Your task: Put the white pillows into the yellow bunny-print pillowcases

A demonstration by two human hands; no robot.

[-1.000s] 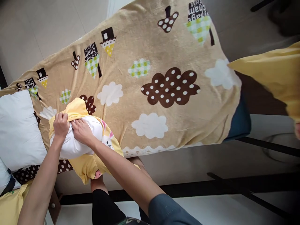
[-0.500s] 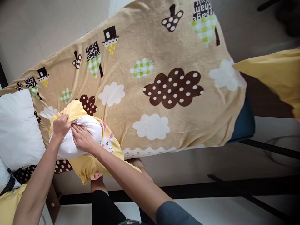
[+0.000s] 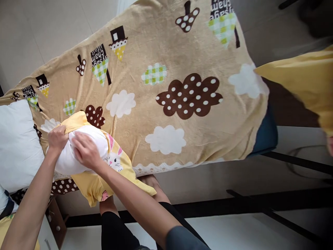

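Note:
My left hand (image 3: 57, 139) is closed on the edge of a yellow pillowcase (image 3: 122, 178) printed with a rabbit face. A white pillow (image 3: 97, 139) lies partly inside the case, its bulging side exposed between my hands. Over the pillow is my right hand (image 3: 85, 149), smeared by motion, so the set of its fingers is unclear. The case's lower part hangs over the near edge of the bed, against my legs.
Beneath lies a bed with a beige patterned blanket (image 3: 145, 111). A second white pillow (image 3: 18, 142) rests at the left. At the right edge, yellow cloth (image 3: 293, 73) hangs beside part of another person's hand (image 3: 330, 145). A small cabinet (image 3: 56, 222) stands lower left.
My left hand has shifted slightly left, pulling the case's edge. My right hand has lifted away from the left one and now blurs over the pillow. The whole view has moved a little.

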